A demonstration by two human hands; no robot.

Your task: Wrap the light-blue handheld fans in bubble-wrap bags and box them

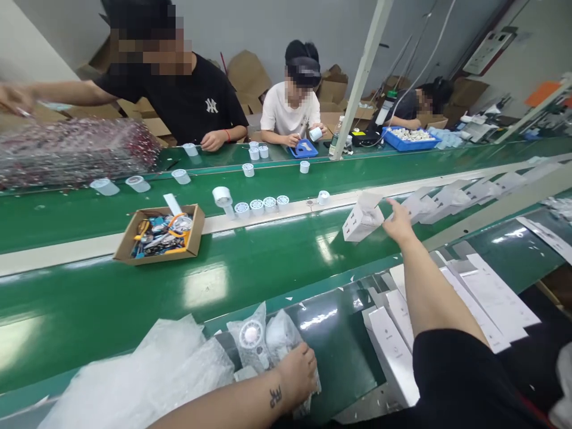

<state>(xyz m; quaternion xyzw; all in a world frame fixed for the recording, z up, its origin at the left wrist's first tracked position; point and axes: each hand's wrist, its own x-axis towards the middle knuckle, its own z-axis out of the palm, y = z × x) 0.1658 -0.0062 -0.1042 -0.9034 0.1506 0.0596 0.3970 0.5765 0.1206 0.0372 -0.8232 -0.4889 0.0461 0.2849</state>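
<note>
The person's left forearm (241, 405) lies nearest, its left hand (299, 372) curled over a bagged white part (282, 330) at the far edge of the green bench (342, 357); whether the fingers clamp it, I cannot tell. Beyond, the green belt (268, 256) spans the view, with a pale rail (297, 210) along its far edge. Bubble wrap (147, 363) heaps over the bench's left end, and flat white cartons (491, 298) overlap toward its right end. A row of white boxes (440, 199) runs toward the belt's right end. At the belt's far edge, left of centre, a cardboard tray (196, 223) holds jumbled small items. An open white box (355, 225) stands tilted on the belt; the right hand (397, 223) is at its right side, thumb and fingers partly apart, contact unclear. Four small white cups (257, 207) line the rail.
</note>
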